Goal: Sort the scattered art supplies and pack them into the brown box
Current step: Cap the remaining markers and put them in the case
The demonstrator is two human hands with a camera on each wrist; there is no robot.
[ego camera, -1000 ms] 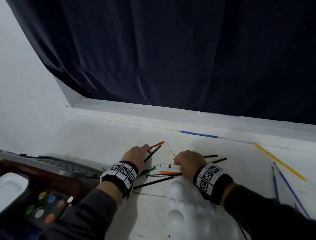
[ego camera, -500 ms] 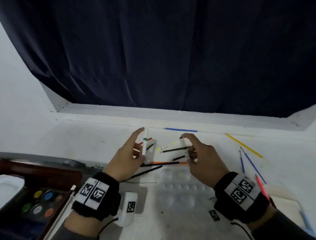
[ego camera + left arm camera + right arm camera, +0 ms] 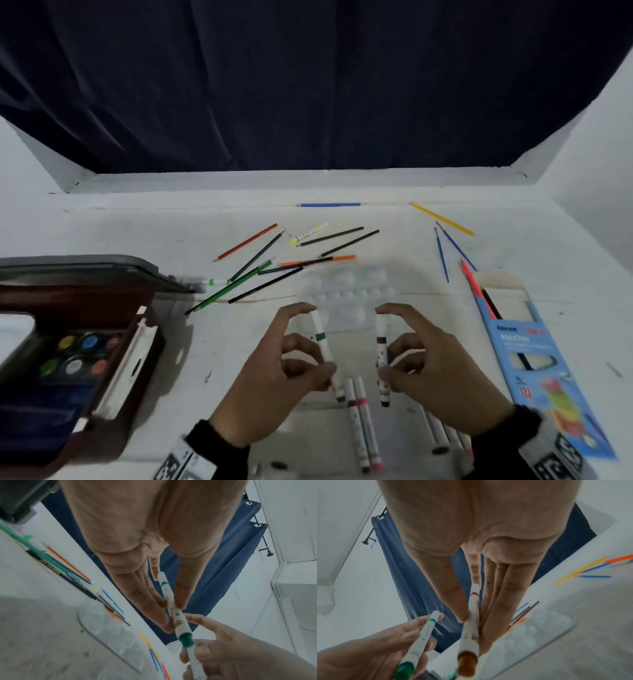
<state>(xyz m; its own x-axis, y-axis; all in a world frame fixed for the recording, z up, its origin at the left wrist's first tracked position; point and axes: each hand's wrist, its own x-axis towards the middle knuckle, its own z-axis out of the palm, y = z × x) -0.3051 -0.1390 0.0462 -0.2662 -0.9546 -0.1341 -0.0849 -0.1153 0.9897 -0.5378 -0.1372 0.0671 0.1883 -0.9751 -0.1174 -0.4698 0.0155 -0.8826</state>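
Left hand (image 3: 274, 373) pinches white green-banded marker (image 3: 323, 346); right hand (image 3: 431, 370) pinches white brown-banded marker (image 3: 381, 356), both above white bench's (image 3: 137, 222) near edge.

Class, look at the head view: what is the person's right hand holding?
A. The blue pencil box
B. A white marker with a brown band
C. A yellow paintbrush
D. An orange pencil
B: the right hand pinches a white marker with a brown band, while the left hand holds a green-banded marker.

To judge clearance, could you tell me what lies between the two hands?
In the head view, two markers lie side by side on the table between the left hand and right hand.
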